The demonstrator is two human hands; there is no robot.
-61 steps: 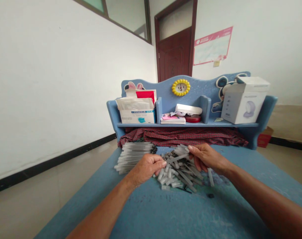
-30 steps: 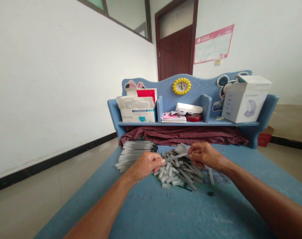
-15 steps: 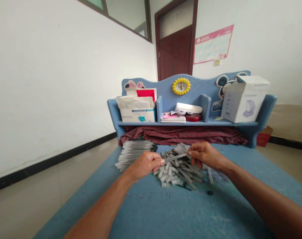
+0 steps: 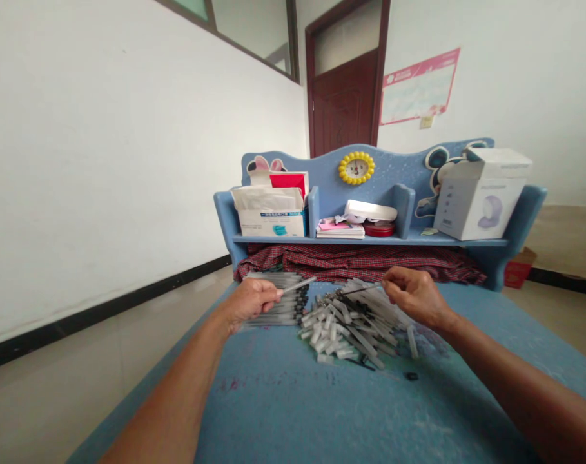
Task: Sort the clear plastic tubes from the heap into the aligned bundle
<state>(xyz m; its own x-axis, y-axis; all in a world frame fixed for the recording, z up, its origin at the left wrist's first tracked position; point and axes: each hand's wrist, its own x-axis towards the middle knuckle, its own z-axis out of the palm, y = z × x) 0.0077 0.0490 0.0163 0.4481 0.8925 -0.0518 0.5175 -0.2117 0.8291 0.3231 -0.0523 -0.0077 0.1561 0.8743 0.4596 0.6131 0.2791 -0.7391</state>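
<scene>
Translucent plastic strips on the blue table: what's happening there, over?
Left hand pinching a translucent plastic strip, at the neat row. Right hand gripping a thin dark rod. Loose pile of translucent pieces between them.

Around the pile of sleeves (image 4: pixel 354 327) on the tabletop (image 4: pixel 322 419), we are seeing the sleeve row (image 4: pixel 287 314) lying at ten o'clock and the cloth (image 4: pixel 341 259) at twelve, beneath the shelf (image 4: pixel 418 241).

Looks like cloudy plastic, smooth, rather matt, in the piled pieces (image 4: pixel 332 330). Seems painted, matt and scuffed on the blue table (image 4: pixel 322 412). Appears woven and wrinkled in the checked cloth (image 4: pixel 351 260), like smooth cardboard on the white box (image 4: pixel 490 203).
</scene>
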